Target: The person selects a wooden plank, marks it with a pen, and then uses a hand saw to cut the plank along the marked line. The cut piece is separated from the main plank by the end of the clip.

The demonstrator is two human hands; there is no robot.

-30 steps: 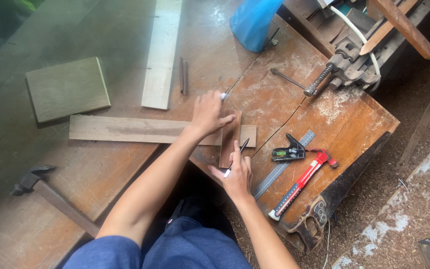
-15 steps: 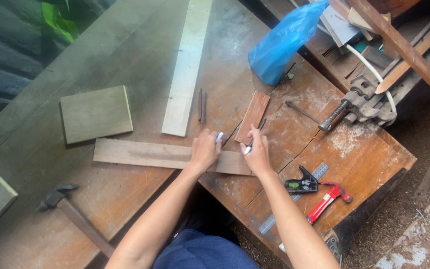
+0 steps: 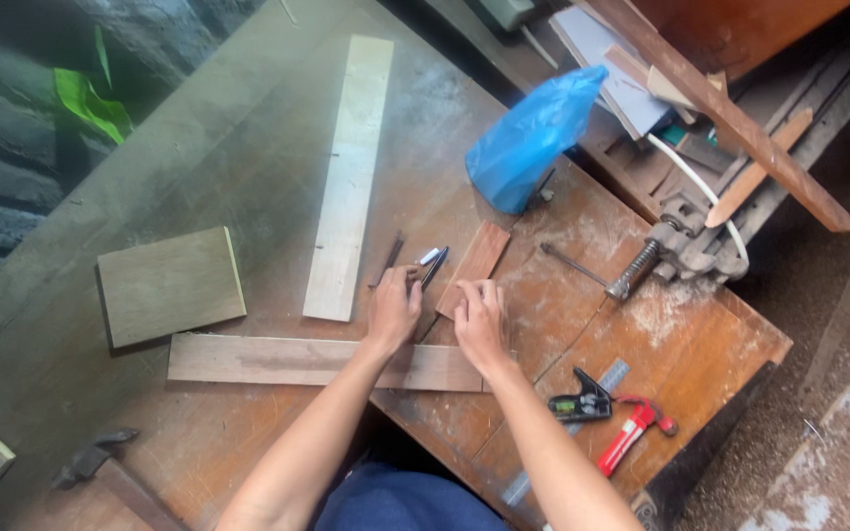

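Note:
My left hand (image 3: 394,307) reaches forward over the workbench, its fingertips closed on the near end of a dark pen with a white cap (image 3: 434,263). My right hand (image 3: 479,320) is just beside it, fingers curled on the near end of a small reddish wood block (image 3: 476,261) that lies flat on the bench. Both wrists cross a long wood strip (image 3: 287,360) lying across the bench in front of me. A thin dark nail or rod (image 3: 390,258) lies left of the pen.
A pale plank (image 3: 351,177) runs away from me, with a square board (image 3: 171,285) to its left. A blue plastic bag (image 3: 533,138) and a bench vise (image 3: 686,251) sit at the back right. A combination square (image 3: 582,401) and a red-handled tool (image 3: 632,435) lie near right; a hammer (image 3: 95,457) lies near left.
Both hands moved forward, away from the long strip. The small block went with them and now lies farther out on the bench. The view shifted toward the bench's far side.

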